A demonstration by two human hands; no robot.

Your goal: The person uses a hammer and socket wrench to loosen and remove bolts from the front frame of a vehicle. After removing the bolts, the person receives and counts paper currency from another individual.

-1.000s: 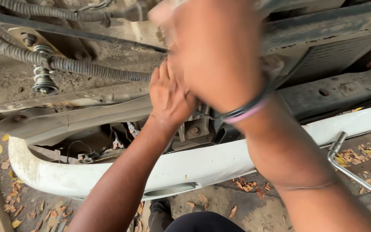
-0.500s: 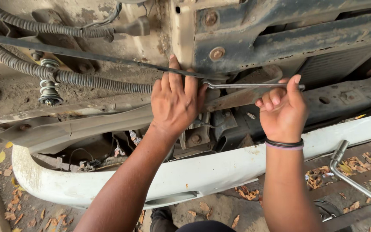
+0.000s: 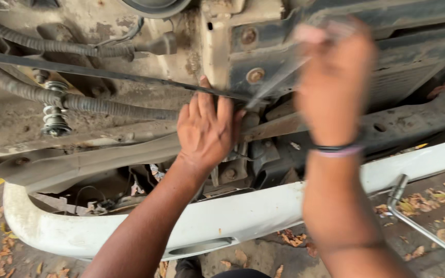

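Head view, underside of a vehicle seen from below. Left hand (image 3: pixel 206 131) lies flat against the chassis, fingers together and extended, fingertips touching a thin dark rod (image 3: pixel 104 72) that runs across the frame; it grips nothing visible. Right hand (image 3: pixel 333 82) is motion-blurred and appears closed around a slim metal tool (image 3: pixel 276 82) whose far end points towards a rusted bolt (image 3: pixel 255 75) on the frame bracket; the exact grip cannot be told. A dark band (image 3: pixel 336 150) circles the right wrist. Corrugated hoses (image 3: pixel 93 105) and a coil spring (image 3: pixel 53 116) lie to the left. A white bumper (image 3: pixel 243 216) curves beneath both forearms, and an L-shaped wrench (image 3: pixel 413 219) rests on the leaf-strewn ground. No containers appear.
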